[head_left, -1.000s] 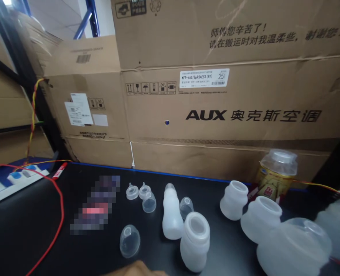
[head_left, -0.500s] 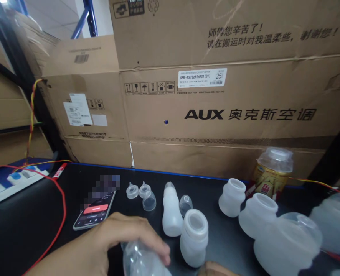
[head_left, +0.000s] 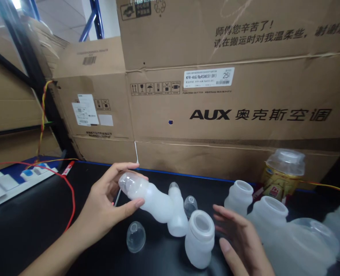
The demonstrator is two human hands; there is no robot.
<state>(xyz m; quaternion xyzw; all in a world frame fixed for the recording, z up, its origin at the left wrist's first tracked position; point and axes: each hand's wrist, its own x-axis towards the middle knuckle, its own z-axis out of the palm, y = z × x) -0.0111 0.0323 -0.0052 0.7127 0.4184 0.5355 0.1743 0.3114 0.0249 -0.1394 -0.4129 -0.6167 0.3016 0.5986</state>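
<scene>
left hand (head_left: pixel 105 205) grips capped baby bottle (head_left: pixel 148 197), tilted, lifted off black table (head_left: pixel 28 222) | bottle just left of short open bottle (head_left: pixel 199 239) | right hand (head_left: pixel 240 239) open, empty, just right of short open bottle | 1 clear cap (head_left: pixel 136 237) lies left of it

Frosted, translucent plastic baby bottle (head_left: pixel 151 197), clear glossy plastic cap (head_left: pixel 136 237), matt brown cardboard boxes (head_left: pixel 230 99), smooth black tabletop (head_left: pixel 28 222).
</scene>
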